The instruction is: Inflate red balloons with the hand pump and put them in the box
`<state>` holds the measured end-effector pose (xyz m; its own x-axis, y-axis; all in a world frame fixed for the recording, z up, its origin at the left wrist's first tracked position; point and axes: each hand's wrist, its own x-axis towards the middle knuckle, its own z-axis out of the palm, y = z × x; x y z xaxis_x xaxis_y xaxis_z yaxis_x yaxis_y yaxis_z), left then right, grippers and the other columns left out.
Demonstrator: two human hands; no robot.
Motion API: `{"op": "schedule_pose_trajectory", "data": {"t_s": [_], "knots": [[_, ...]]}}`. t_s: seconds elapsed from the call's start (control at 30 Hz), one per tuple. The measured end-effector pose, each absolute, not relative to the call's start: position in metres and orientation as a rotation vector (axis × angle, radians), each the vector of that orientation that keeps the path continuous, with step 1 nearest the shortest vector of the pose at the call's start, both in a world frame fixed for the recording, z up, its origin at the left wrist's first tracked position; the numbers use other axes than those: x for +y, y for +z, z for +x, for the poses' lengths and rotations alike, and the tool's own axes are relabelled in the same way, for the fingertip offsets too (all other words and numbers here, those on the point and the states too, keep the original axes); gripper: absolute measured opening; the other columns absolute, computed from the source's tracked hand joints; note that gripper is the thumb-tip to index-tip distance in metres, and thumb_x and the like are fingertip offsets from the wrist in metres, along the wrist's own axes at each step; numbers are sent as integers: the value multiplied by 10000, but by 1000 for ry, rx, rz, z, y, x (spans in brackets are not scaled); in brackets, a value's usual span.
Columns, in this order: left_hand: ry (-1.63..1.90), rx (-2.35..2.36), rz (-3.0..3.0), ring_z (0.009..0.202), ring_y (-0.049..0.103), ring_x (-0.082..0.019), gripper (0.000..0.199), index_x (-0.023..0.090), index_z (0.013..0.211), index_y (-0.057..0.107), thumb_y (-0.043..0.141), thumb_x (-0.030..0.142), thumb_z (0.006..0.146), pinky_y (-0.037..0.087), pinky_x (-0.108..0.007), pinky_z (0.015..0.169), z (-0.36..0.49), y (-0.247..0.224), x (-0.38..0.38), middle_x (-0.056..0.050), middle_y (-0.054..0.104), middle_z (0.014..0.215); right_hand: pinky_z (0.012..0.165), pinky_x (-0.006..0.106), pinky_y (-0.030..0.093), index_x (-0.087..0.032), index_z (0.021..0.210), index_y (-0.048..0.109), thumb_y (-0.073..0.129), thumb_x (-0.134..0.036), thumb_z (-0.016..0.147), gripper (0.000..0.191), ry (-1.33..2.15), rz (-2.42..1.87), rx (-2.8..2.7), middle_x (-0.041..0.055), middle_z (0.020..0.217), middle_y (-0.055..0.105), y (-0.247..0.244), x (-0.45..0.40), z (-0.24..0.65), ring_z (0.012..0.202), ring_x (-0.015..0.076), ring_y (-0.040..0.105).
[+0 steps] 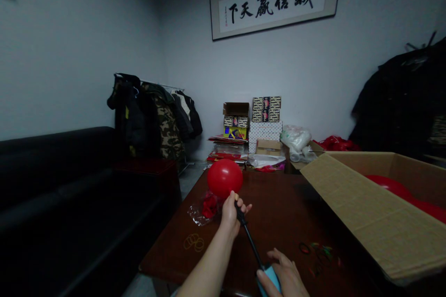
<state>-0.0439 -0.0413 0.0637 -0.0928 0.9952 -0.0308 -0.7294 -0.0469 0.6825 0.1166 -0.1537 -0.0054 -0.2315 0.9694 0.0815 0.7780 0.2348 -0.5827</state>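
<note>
An inflated red balloon stands above the dark wooden table. Its neck is pinched in my left hand, whose fingers also close around the black nozzle end of a hand pump. From there the pump's thin black rod runs down to a light blue body, which my right hand grips at the bottom of the view. Beside my left hand lies a clear plastic bag with red balloons. Yellowish rubber bands lie on the table to the left of my forearm.
An open cardboard box with red balloons inside stands at the right. Small coloured bands are scattered on the table's right part. A black sofa is at the left. Stacked boxes and a clothes rack stand behind.
</note>
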Motion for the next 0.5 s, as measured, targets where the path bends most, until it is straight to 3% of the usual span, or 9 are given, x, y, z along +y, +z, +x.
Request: {"op": "schedule_pose_trajectory", "data": {"t_s": [0.23,0.5], "knots": [[1461,577,581,420,407,-81,417,210,647,386,637,511,789,501,-391,758,-15,49,-65,81,439,492,1099,434,277,-178,1107,674,359,-609,882,580,616,-1547,-1985,120,1318,554,29,-132,108,1281,295,442],[1523,671,685,373,380,-74,500,213,604,372,657,606,724,481,-366,704,-13,42,-59,84,426,460,1061,394,327,-198,1061,686,401,-557,884,491,605,-1535,-1940,108,1233,609,12,-129,100,1186,274,525]]}}
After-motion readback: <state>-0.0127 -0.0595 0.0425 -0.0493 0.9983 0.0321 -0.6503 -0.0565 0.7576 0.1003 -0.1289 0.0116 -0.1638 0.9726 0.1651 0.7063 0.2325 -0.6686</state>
